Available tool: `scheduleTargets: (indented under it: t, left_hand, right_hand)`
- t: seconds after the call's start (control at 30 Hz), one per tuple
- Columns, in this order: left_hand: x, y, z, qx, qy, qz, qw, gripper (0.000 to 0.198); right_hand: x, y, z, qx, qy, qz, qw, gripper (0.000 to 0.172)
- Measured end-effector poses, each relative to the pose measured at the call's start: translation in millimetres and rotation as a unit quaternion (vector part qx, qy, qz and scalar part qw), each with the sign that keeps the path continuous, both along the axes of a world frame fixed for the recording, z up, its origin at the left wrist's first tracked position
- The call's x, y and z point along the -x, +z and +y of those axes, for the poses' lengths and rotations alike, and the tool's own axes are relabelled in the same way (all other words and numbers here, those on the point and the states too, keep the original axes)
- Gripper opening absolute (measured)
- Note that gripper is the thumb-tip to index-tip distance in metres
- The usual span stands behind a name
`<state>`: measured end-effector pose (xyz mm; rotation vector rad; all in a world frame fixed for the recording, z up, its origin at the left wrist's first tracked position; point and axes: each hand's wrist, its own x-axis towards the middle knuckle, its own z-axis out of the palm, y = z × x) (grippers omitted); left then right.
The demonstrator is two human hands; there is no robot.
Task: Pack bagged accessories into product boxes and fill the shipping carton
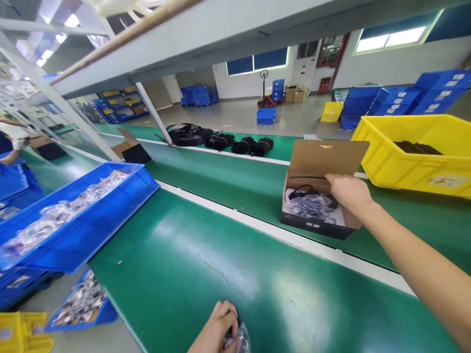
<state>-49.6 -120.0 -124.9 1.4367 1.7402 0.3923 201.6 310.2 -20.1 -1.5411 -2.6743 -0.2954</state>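
Observation:
My left hand (221, 323) is low in the view at the bench's near side, fingers curled round a small clear plastic bag (243, 338) with something dark inside. My right hand (348, 191) reaches over the right side of an open cardboard box (312, 226). Its fingers are closed at the end of a thin black strip (305, 177) that lies across the back of the box. Inside the box are a clear-wrapped item (311, 206), a black cable (300, 192) and white padding. The brown lid (327, 156) stands upright.
A yellow bin (415, 169) with dark strips is right of the box. A blue bin (84, 215) of bagged parts sits left. Black bundles (221, 140) and a coiled black band (187, 135) lie beyond the belt (221, 179). Another person's arm (13, 156) shows far left. A shelf beam crosses overhead.

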Motion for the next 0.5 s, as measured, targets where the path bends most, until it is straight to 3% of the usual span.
scheduleTargets:
  t: [0.1,0.2,0.3,0.4,0.5]
  left_hand:
    - [3,4.3,7,-0.012,0.061,-0.111,0.992,0.008]
    - [8,14.4,18,-0.037,0.158,-0.25,0.955,0.013]
    - [-1,30.3,32,-0.068,0.189,-0.282,0.938,0.014]
    - [-32,45.8,46,-0.071,0.091,-0.212,0.97,0.016]
    - [-75,49.2,54,-0.024,-0.088,-0.046,0.995,0.037]
  right_hand:
    - [-2,-4.9,4,0.031,0.023,-0.011,0.999,0.049]
    - [-1,-19.0,8,0.083,0.032,0.0,0.996,0.053]
    - [0,-32.0,8,0.148,0.035,0.028,0.988,0.049]
    - [-5,-30.9,-9,0.18,0.023,0.07,0.981,0.06]
    - [-29,-12.5,-51,0.155,0.028,0.129,0.979,0.068]
